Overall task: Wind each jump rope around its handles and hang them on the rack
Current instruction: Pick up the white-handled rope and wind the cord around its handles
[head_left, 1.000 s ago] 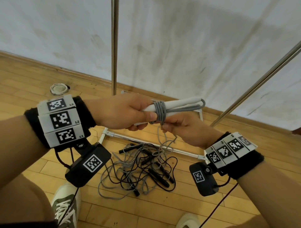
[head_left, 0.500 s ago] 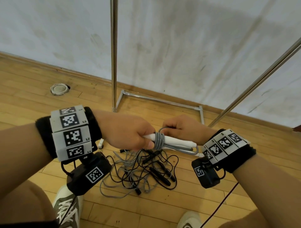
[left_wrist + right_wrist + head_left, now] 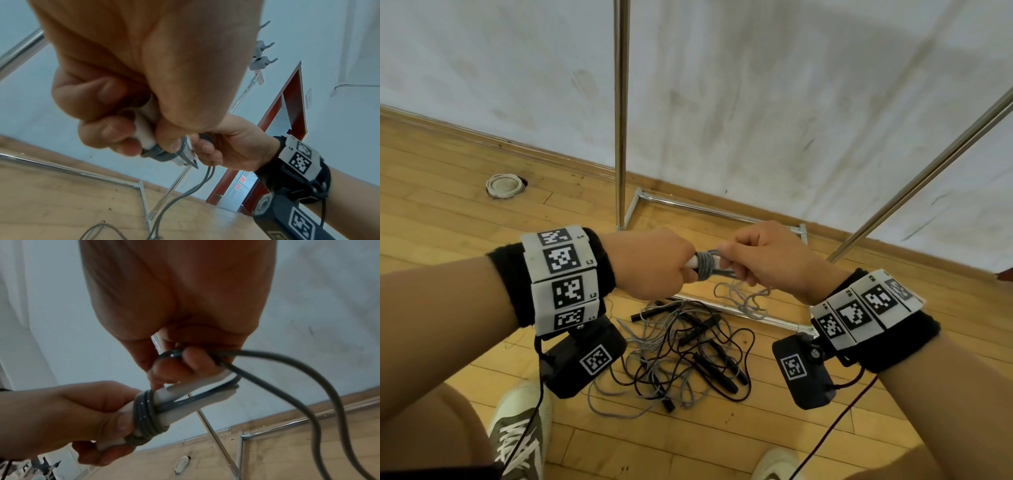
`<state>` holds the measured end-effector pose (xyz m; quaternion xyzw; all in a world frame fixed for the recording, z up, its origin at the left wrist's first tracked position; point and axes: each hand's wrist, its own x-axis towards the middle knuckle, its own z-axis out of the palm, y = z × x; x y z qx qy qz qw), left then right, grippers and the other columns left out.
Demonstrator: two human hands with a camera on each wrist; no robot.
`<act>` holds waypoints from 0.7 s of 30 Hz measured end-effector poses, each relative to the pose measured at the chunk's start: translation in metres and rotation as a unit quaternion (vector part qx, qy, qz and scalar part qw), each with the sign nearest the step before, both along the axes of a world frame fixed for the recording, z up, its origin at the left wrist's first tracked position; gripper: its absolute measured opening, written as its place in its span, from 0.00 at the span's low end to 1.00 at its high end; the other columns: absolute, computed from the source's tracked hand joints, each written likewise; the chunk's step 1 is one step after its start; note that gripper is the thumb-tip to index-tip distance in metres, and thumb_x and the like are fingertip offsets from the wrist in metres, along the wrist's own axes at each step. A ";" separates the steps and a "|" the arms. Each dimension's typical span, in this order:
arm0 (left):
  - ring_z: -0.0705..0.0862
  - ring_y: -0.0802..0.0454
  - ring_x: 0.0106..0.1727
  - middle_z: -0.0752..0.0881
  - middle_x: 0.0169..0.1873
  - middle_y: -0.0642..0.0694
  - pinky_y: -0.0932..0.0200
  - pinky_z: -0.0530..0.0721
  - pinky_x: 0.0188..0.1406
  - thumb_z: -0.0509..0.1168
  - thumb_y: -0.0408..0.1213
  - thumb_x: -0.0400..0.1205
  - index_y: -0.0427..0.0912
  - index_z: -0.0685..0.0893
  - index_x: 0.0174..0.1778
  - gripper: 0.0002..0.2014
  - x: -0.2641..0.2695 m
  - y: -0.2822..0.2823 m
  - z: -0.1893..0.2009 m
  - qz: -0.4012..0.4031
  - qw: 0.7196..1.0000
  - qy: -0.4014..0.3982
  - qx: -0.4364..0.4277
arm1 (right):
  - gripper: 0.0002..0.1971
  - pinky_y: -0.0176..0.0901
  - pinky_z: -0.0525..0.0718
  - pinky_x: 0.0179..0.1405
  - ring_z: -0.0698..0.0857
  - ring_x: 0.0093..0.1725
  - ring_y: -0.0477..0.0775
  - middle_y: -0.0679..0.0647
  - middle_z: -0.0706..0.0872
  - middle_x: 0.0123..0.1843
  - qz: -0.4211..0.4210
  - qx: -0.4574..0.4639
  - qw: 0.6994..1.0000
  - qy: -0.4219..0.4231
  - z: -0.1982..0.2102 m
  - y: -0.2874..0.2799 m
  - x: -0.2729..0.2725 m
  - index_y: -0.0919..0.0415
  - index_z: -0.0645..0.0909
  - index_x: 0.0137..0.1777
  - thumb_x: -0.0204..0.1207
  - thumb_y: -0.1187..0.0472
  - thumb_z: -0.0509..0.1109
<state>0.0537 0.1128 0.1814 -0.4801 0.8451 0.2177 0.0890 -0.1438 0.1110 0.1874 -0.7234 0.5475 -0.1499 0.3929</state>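
In the head view the left hand and the right hand meet in front of the person, above the wooden floor. Between them only a short stretch of the white handles and a band of grey rope coils shows. The left hand's fingers are curled tight around the two handles. The right hand's fingers are curled around the grey rope, which hangs down in loose loops below it.

The right wrist view shows what the head view hides: the two white handles lie side by side, several turns of grey rope are wound close together around them just beside the left hand's fingers, and a loop of rope runs along the handles toward their far end. The doubled rope passes under the right fingers and falls away.

The left wrist view shows the left fingers closed on the handles from below, with the right hand just beyond.

Only the head view shows the pile of other ropes, black and grey, tangled on the floor by the rack's base bar. The rack's upright pole stands behind the hands and its slanted rail crosses the right side. A white round cap lies on the floor near the wall. A shoe shows at the bottom edge.
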 end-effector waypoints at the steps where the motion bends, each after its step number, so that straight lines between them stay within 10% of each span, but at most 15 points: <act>1: 0.80 0.53 0.32 0.81 0.36 0.49 0.58 0.78 0.29 0.57 0.46 0.88 0.51 0.73 0.38 0.12 0.000 -0.002 0.000 0.015 1.000 0.014 -0.013 | 0.14 0.36 0.80 0.30 0.82 0.27 0.46 0.53 0.87 0.29 -0.005 0.014 1.000 -0.024 0.002 0.001 0.000 0.62 0.87 0.40 0.83 0.57 0.67; 7: 0.78 0.54 0.30 0.81 0.34 0.49 0.60 0.70 0.26 0.59 0.46 0.88 0.50 0.73 0.39 0.12 0.006 -0.015 0.005 0.080 0.989 0.108 -0.063 | 0.07 0.40 0.89 0.40 0.91 0.38 0.52 0.58 0.92 0.40 -0.028 0.060 0.981 -0.182 0.003 0.002 -0.005 0.66 0.85 0.53 0.80 0.73 0.69; 15: 0.79 0.61 0.26 0.84 0.27 0.56 0.69 0.74 0.25 0.60 0.44 0.87 0.50 0.79 0.38 0.11 0.013 -0.016 0.019 0.087 0.960 0.261 -0.057 | 0.21 0.36 0.75 0.26 0.75 0.24 0.50 0.54 0.84 0.27 -0.002 0.006 0.990 -0.141 -0.008 0.007 -0.005 0.57 0.89 0.42 0.82 0.44 0.61; 21: 0.79 0.58 0.26 0.82 0.25 0.56 0.61 0.80 0.27 0.59 0.43 0.88 0.48 0.80 0.41 0.11 0.015 -0.009 0.026 0.050 0.952 0.302 0.008 | 0.13 0.43 0.88 0.50 0.87 0.43 0.51 0.53 0.89 0.50 0.048 0.057 0.976 -0.207 -0.015 0.005 -0.015 0.60 0.87 0.52 0.84 0.73 0.61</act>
